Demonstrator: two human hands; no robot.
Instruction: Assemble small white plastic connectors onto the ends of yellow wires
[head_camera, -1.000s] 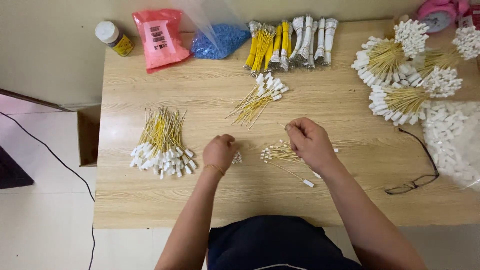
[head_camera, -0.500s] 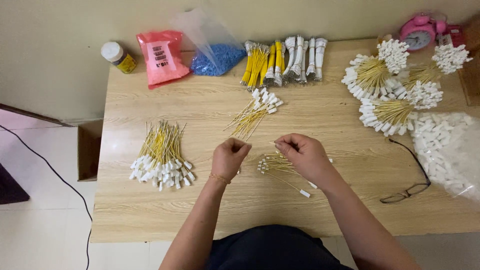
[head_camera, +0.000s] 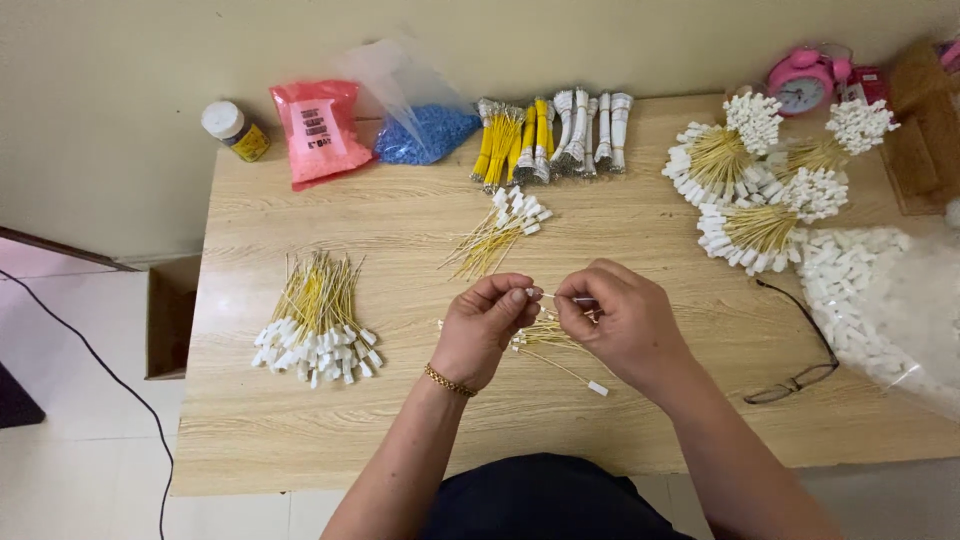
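Note:
Both hands meet over the middle of a wooden table (head_camera: 400, 430). My left hand (head_camera: 485, 325), with a gold bracelet at the wrist, pinches a small white plug at the end of a thin yellow wire (head_camera: 548, 296). My right hand (head_camera: 625, 325) pinches the same wire from the other side. Just below the hands lies a small pile of yellow wires with white plugs (head_camera: 550, 340). One loose wire with a white plug (head_camera: 597, 387) trails toward me.
A heap of finished wires (head_camera: 315, 325) lies at the left, a smaller one (head_camera: 497, 232) behind the hands. Bundles (head_camera: 760, 190), a bag of white plugs (head_camera: 880, 300), glasses (head_camera: 800, 375) are right. Pink and blue bags, a jar, wire bundles and a pink clock line the back.
Both hands have lifted off the small pile and come together, now pinching one wire between them. The camera view has shifted slightly.

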